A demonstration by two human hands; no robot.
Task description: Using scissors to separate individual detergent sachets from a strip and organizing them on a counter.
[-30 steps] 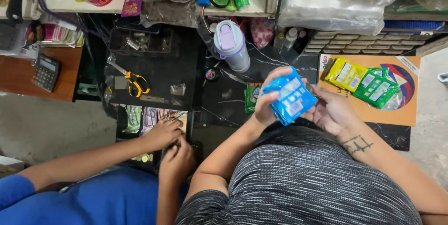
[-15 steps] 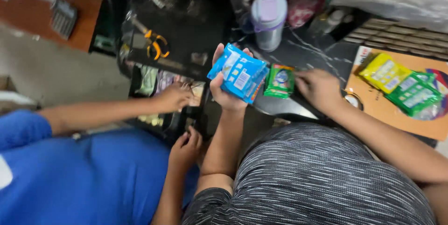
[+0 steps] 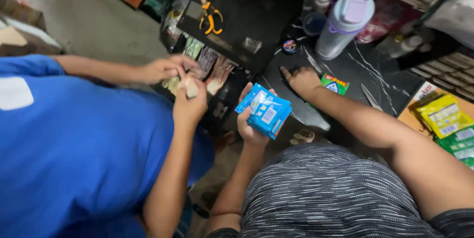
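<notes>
Two hands work apart: the left hand (image 3: pixel 254 122), nearest, closes its grip around a stack of flat blue plastic sachets (image 3: pixel 266 112); further off, the right hand (image 3: pixel 302 80) lies palm-down, empty, on the black marbled worktop (image 3: pixel 365 70), touching a small green sachet (image 3: pixel 334 84).

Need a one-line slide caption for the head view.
Left hand grips blue sachets; right hand presses the black counter.

The packets (image 3: pixel 265 112) were blue, the sachet (image 3: pixel 335 84) green, the counter (image 3: pixel 365 77) black marble, the scissors (image 3: pixel 210 17) orange-handled.
</notes>
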